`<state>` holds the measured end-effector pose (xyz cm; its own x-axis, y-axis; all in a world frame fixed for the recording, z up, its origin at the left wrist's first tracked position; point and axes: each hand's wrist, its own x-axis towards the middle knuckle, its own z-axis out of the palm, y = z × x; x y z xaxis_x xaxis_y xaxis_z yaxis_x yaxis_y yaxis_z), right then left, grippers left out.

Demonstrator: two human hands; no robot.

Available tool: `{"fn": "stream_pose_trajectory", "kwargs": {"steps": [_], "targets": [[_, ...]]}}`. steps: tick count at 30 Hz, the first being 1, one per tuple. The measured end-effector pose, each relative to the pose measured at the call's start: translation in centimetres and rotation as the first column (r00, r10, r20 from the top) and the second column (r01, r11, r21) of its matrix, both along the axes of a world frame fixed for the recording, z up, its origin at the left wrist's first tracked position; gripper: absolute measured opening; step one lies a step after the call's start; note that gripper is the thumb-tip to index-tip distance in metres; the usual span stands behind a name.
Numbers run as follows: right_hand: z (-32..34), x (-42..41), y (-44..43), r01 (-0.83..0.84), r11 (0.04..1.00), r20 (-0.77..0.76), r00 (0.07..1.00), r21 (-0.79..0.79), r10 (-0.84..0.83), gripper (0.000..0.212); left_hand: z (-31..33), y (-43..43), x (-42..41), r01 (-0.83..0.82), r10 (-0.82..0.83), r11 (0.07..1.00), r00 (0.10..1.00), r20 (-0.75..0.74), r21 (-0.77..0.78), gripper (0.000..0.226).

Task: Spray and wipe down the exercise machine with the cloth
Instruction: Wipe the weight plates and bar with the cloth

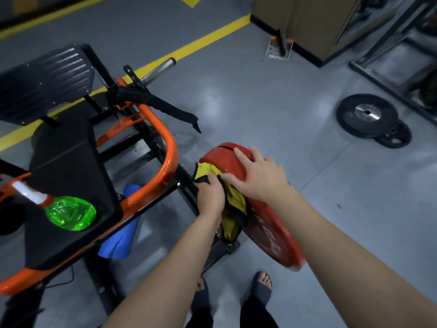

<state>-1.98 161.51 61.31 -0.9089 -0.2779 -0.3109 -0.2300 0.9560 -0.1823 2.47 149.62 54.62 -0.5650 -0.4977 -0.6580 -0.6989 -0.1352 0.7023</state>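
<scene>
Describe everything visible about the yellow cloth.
The yellow cloth is soft-looking fabric with dark edging, bunched and crumpled. It is pressed against the red weight plate, hanging down its face. The left hand grips its upper part; the right hand rests open on the plate beside it.

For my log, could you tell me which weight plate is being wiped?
The red plate, on edge, with the left hand holding the yellow cloth to it; the black plates lie flat on the floor.

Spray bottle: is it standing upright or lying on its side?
Lying on its side: the green spray bottle rests lengthwise on the black pad, nozzle pointing left.
</scene>
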Motion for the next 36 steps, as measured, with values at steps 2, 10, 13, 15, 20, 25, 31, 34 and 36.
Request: {"fn": "stream_pose_trajectory", "kwargs": {"steps": [2, 10, 13, 15, 20, 25, 31, 34, 36], "targets": [[-0.4, 3.9, 3.7, 0.007, 1.0, -0.119, 0.993, -0.023, -0.01, 0.079, 0.6, -0.7, -1.1, -0.028, 0.029, 1.0, 1.0, 0.003, -0.011, 0.083], [-1.2, 1.2, 2.0, 0.057, 0.995, -0.296, 0.952, -0.085, -0.079, 0.046, 2.9, 1.3, 1.9, 0.125, -0.126, 0.986, 0.992, -0.006, -0.108, 0.06], [-1.3, -4.1, -3.2, 0.054, 0.999, -0.263, 0.963, 0.009, -0.049, 0.04, 2.1, 1.1, 2.4, 0.168, -0.173, 0.977, 0.985, -0.028, -0.134, 0.053], [-1.6, -5.5, -5.7, 0.002, 0.999, -0.205, 0.979, 0.047, 0.008, 0.04, 1.6, 0.3, 2.1, 0.189, -0.195, 0.972, 0.98, -0.032, -0.143, 0.051], [-2.5, -4.9, -4.4, 0.046, 0.996, -0.191, 0.98, -0.078, -0.061, 0.042, 1.0, -0.5, 1.2, 0.163, -0.16, 0.976, 0.987, 0.03, -0.142, 0.056], [-1.6, 3.3, 0.5, 0.063, 0.998, -0.301, 0.951, -0.013, -0.063, 0.069, 1.5, 0.1, 0.6, 0.118, -0.111, 0.988, 0.991, 0.069, -0.097, 0.06], [-3.1, 7.9, 5.7, -0.021, 0.999, -0.365, 0.931, -0.026, 0.01, 0.063, 2.1, 0.7, 1.6, 0.083, -0.08, 0.993, 0.996, 0.042, -0.082, 0.066], [-3.3, 7.7, 4.8, 0.0, 0.999, -0.407, 0.913, -0.037, -0.015, 0.059, 2.1, 1.2, 2.1, 0.093, -0.096, 0.985, 0.995, -0.013, -0.145, 0.058], [-3.3, 7.2, 3.9, 0.012, 1.0, -0.425, 0.905, -0.018, -0.019, 0.059, 2.1, 1.6, 2.6, 0.098, -0.11, 0.978, 0.992, -0.054, -0.186, 0.054]]}}
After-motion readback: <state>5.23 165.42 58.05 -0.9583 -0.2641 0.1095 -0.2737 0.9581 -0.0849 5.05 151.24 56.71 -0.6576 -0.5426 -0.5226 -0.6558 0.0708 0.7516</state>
